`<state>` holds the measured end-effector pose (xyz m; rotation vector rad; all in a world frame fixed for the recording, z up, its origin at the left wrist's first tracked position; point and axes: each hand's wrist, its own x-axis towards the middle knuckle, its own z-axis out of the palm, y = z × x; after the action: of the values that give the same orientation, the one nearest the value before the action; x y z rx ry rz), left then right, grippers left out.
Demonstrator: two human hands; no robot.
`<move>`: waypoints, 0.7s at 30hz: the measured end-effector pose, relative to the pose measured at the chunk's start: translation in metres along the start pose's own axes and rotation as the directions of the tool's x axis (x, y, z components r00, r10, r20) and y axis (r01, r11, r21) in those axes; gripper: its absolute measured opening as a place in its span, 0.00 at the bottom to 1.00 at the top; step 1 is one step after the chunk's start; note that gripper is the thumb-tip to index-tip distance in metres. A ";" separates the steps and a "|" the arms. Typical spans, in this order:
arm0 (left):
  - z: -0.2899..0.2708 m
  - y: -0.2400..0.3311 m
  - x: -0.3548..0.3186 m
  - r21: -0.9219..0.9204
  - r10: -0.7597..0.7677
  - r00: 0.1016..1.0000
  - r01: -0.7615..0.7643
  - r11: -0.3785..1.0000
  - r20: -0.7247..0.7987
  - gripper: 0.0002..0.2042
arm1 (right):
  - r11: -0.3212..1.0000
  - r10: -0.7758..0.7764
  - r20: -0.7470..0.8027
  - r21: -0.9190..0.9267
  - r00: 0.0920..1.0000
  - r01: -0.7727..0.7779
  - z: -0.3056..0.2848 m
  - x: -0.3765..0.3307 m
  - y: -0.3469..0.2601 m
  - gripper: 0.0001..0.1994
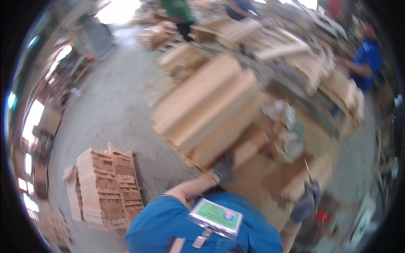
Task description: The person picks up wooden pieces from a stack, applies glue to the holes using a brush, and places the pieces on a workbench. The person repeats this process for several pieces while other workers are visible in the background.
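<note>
My left hand, in a grey glove, is at the near end of a short pale wooden piece on the brown work table. It is close beside a big stack of wooden boards. Motion blur smears its fingers, so their grip cannot be made out. At the table's right side, my right hand, also gloved, is closed around a thin pointed stick-like tool that points up. Beside that hand lies another pale wooden block. What kind of tool it is does not show.
A roll of clear tape and crumpled clear plastic lie on the table. Stacked wooden parts stand on the floor at left. Wood piles fill the back. People in green and blue are farther off.
</note>
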<state>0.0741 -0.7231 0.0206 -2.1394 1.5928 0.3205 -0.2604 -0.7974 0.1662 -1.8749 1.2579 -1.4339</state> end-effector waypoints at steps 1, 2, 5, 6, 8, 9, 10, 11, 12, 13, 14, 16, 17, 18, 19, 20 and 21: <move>0.007 -0.009 0.006 -0.226 0.141 0.989 -0.146 0.963 -0.039 0.56 | 0.995 0.057 0.046 -0.088 0.997 -0.053 0.007 0.012 -0.025 0.11; 0.009 -0.019 0.015 -0.271 0.202 0.966 -0.239 0.932 -0.160 0.55 | 0.991 0.059 -0.066 0.128 0.996 -0.050 0.021 0.020 -0.026 0.06; -0.003 -0.013 0.017 -0.452 0.143 0.985 -0.173 0.875 -0.099 0.54 | 0.868 0.251 -0.116 0.467 0.961 -0.170 0.020 0.021 -0.024 0.08; -0.010 -0.012 0.014 -0.471 0.152 0.986 -0.166 0.867 -0.069 0.54 | 0.818 0.308 -0.123 0.540 0.943 -0.197 0.022 0.018 -0.024 0.09; -0.017 -0.015 0.011 -0.467 0.139 0.988 -0.154 0.871 -0.066 0.53 | 0.756 0.379 -0.135 0.615 0.915 -0.222 0.018 0.013 -0.025 0.09; -0.017 -0.015 0.010 -0.449 0.132 0.987 -0.159 0.879 -0.090 0.53 | 0.756 0.399 -0.150 0.611 0.905 -0.232 0.015 0.011 -0.026 0.09; -0.016 -0.014 0.008 -0.433 0.124 0.986 -0.162 0.887 -0.114 0.52 | 0.756 0.417 -0.162 0.608 0.894 -0.242 0.012 0.009 -0.026 0.09; -0.019 -0.012 0.009 -0.428 0.115 0.989 -0.142 0.893 -0.089 0.51 | 0.744 0.435 -0.159 0.618 0.886 -0.254 0.009 0.009 -0.025 0.09; -0.021 -0.010 0.009 -0.422 0.104 0.992 -0.122 0.898 -0.064 0.50 | 0.732 0.451 -0.155 0.628 0.879 -0.265 0.005 0.007 -0.025 0.09; -0.023 -0.008 0.008 -0.416 0.094 0.995 -0.102 0.904 -0.039 0.49 | 0.719 0.466 -0.151 0.638 0.872 -0.274 0.000 0.005 -0.025 0.09; -0.025 -0.007 0.009 -0.407 0.076 0.995 -0.096 0.908 -0.066 0.48 | 0.732 0.468 -0.156 0.620 0.870 -0.282 -0.001 0.006 -0.025 0.10; -0.018 -0.007 0.006 -0.391 0.047 0.991 -0.092 0.916 -0.123 0.46 | 0.758 0.472 -0.175 0.581 0.864 -0.296 -0.003 0.006 -0.027 0.10; -0.019 -0.006 0.006 -0.397 0.034 0.991 -0.083 0.914 -0.131 0.45 | 0.769 0.473 -0.170 0.558 0.865 -0.311 -0.003 0.008 -0.029 0.10; -0.019 -0.005 0.006 -0.403 0.023 0.990 -0.077 0.912 -0.137 0.44 | 0.818 0.431 -0.183 0.493 0.883 -0.297 -0.003 0.009 -0.030 0.09; -0.019 -0.004 0.006 -0.410 0.011 0.990 -0.069 0.909 -0.142 0.43 | 0.861 0.390 -0.193 0.424 0.900 -0.282 -0.004 0.010 -0.029 0.09; -0.019 -0.003 0.005 -0.386 0.030 0.979 -0.109 0.916 -0.204 0.43 | 0.897 0.350 -0.198 0.353 0.916 -0.266 -0.005 0.010 -0.025 0.09; -0.019 -0.002 0.004 -0.361 0.051 0.962 -0.149 0.920 -0.266 0.43 | 0.907 0.315 -0.215 0.356 0.924 -0.226 -0.007 0.008 -0.016 0.06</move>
<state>0.0760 -0.7352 0.0356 -2.4727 1.9201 0.4343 -0.2610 -0.7955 0.1851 -1.2630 1.2540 -1.6582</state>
